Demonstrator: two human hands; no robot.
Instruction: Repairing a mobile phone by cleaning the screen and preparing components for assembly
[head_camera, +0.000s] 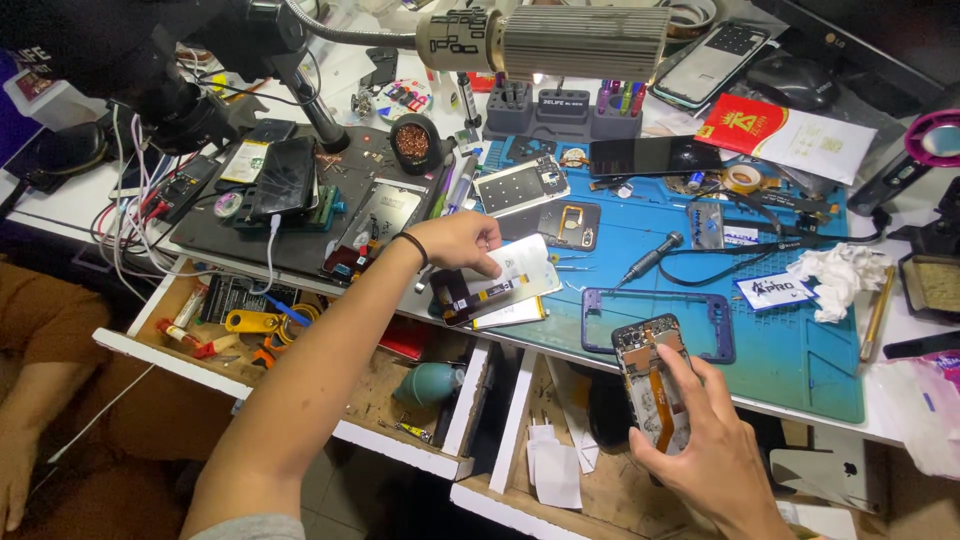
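Note:
My left hand reaches over the bench edge and pinches a white phone battery with a dark end, tilted above the blue work mat. A black band circles that wrist. My right hand grips an opened phone body with bare circuit board and an orange flex cable, held upright at the table's front edge. Just behind it on the mat lies a blue phone frame.
A screwdriver, white tissue, tape roll, dark phone screen and back covers lie on the mat. Two drawers stand open below with tools and a teal blower. A microscope and lamp overhang.

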